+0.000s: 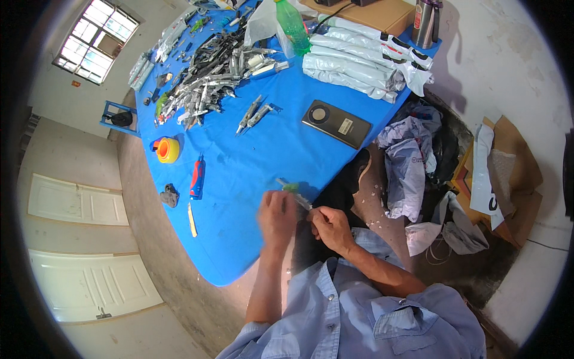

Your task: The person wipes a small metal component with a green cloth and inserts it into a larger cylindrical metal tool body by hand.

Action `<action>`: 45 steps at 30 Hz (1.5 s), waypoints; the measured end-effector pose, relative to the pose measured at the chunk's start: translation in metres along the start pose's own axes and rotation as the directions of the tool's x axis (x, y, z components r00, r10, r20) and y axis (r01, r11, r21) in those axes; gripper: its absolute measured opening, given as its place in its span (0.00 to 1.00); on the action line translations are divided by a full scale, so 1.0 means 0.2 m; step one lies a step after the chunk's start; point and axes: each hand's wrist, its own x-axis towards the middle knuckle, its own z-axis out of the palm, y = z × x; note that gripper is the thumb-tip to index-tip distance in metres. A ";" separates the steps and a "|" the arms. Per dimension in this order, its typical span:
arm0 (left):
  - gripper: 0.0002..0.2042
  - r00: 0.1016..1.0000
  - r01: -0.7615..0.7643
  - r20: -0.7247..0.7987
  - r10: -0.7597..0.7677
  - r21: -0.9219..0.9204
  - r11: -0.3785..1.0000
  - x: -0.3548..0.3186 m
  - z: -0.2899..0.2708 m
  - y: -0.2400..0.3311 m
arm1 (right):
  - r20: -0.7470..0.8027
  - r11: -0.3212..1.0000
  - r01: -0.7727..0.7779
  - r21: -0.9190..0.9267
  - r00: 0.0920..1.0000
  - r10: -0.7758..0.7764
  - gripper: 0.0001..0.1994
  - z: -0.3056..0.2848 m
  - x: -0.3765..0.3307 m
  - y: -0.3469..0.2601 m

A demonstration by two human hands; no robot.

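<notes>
Both my hands meet at the near edge of the blue table [239, 173]: left hand [277, 216] and right hand [330, 227] each have fingers pinched narrow around a slim grey tool with a green end [293, 191], held between them just above the cloth. Beyond my fingers lies a dark phone [336, 124]; off left of them, a red-and-blue knife [197, 176] and an orange tape roll [168, 149].

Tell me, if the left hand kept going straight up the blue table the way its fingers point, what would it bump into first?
Probably the two small grey syringe-like tools lying alone mid-table. The left hand points up the blue table, and the cloth between looks bare. Depth is hard to judge in this bent view, so it might slip past them towards the big tool pile.
</notes>
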 end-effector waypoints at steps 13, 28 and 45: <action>0.03 0.998 0.050 0.038 -0.048 -0.052 0.997 0.03 -0.07 0.01 | 0.020 0.998 -0.068 0.015 0.998 0.068 0.16 -0.01 0.01 0.02; 0.03 0.998 -0.026 0.058 0.028 -0.033 0.999 -0.04 -0.02 0.02 | 0.016 0.999 -0.049 -0.001 0.999 0.049 0.15 0.00 0.01 0.02; 0.03 0.997 0.073 0.035 -0.072 -0.020 0.997 0.04 -0.05 -0.04 | 0.023 0.999 -0.029 -0.046 0.999 0.030 0.16 0.00 0.00 -0.02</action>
